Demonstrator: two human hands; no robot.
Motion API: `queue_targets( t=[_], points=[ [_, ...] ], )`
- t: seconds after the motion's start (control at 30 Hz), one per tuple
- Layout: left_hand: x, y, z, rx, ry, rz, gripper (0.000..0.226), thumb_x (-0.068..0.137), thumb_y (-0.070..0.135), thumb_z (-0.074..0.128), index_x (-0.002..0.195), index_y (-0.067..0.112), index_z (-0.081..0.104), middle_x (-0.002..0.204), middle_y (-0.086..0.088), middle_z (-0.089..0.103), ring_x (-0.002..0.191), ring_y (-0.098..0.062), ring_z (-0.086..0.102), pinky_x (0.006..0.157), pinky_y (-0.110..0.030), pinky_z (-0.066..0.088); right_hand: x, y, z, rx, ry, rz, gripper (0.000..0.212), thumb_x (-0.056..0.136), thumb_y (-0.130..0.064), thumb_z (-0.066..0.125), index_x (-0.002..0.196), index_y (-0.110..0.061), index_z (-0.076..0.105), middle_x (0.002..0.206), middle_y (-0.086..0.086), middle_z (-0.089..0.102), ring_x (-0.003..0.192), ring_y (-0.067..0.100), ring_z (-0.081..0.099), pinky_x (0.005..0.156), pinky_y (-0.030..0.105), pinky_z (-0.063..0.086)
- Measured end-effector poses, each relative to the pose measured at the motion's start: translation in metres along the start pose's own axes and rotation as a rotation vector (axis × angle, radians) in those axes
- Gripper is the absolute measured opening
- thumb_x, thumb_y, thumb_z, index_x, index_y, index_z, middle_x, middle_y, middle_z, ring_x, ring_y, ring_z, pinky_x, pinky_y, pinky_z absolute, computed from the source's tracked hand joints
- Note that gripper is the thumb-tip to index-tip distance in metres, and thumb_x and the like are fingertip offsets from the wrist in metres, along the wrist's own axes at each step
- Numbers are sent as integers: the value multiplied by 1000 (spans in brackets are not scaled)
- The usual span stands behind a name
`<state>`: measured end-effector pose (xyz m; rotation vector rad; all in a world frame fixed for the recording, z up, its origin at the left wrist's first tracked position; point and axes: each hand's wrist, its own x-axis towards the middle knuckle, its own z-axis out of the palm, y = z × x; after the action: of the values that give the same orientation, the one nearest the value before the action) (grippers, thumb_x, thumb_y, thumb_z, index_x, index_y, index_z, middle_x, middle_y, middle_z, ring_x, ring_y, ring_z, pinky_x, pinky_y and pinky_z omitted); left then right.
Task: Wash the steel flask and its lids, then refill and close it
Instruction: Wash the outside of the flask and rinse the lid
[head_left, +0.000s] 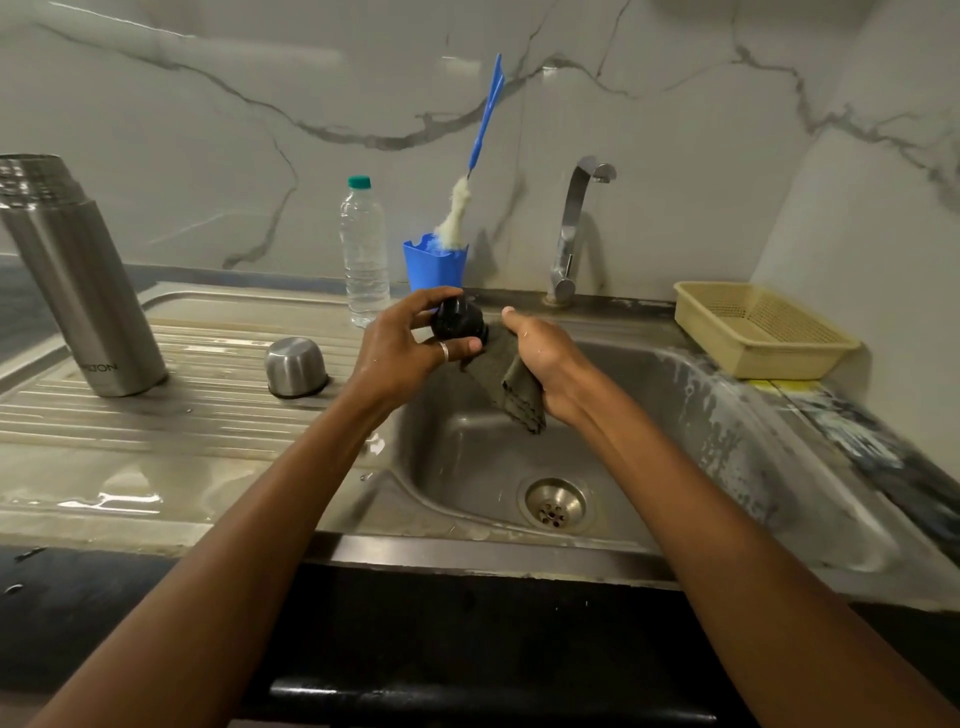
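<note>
Flask's black lid (460, 323) gripped in my left hand (400, 353), cloth (519, 395) clutched in my right hand (545, 358): scrubbing stage; rinse likely next.

Colours at the sink
Silver flask (83, 280) left; black lid (457, 319); olive cloth (511, 384); blue cup (435, 265); cream basket (763, 332); grey-veined white wall (208, 130).

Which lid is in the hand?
The black lid, gripped in the left hand over the sink. The steel lid sits alone on the drainboard. The right hand holds a cloth.

Blue cup (435, 270) holds a long-handled brush (458, 210); yellow basket (779, 358) well to its right
</note>
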<state>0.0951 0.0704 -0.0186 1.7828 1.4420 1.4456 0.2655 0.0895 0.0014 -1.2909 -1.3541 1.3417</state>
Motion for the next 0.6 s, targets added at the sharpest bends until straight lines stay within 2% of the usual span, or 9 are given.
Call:
queue_targets(
  t=[0.07,0.17,0.23,0.33,0.43,0.53,0.6],
  points=[
    [-2,0,1,-12,-28,6,64,73,28,89,131,33,61,126,8,64,121,-10,57,97,-23,42,5,1,0,12,41,14,65,88,-61,44,128,-13,62,111,13,73,105,29,69,101,52,51],
    [-5,3,8,14,-68,50,64,74,28,88,132,31,61,122,10,65,120,-8,58,88,-10,39,-7,-1,5,69,-3,16,53,103,-53,37,117,-12,67,106,20,74,98,29,71,96,52,56],
    [-5,4,9,32,-22,50,63,75,28,88,132,31,60,121,10,64,117,-6,57,85,-7,37,-10,2,6,106,-45,31,50,106,-47,35,116,-11,68,109,23,72,94,30,70,97,52,55],
    [-4,3,3,-10,27,17,62,77,25,87,132,30,59,125,6,64,117,-8,56,82,-7,36,-9,2,5,38,-37,25,51,102,-53,38,124,-13,62,107,19,74,101,27,70,97,50,54],
    [-5,3,4,27,-14,36,61,77,25,87,131,30,59,122,10,61,116,-8,55,82,-7,37,-4,2,3,9,25,8,58,93,-62,40,117,-15,65,103,15,75,102,32,70,100,54,52],
    [-6,3,11,89,-44,70,65,75,27,88,134,27,61,120,10,61,112,-7,56,85,-10,39,-4,4,2,-8,47,10,53,101,-54,38,112,-11,68,98,18,76,97,34,73,94,51,57],
    [-6,3,12,84,-49,52,65,77,28,86,136,26,59,124,7,60,114,-9,55,89,-14,41,-4,6,0,-50,9,19,51,103,-51,37,116,-11,66,99,17,76,97,33,73,92,48,57]
  ],
)
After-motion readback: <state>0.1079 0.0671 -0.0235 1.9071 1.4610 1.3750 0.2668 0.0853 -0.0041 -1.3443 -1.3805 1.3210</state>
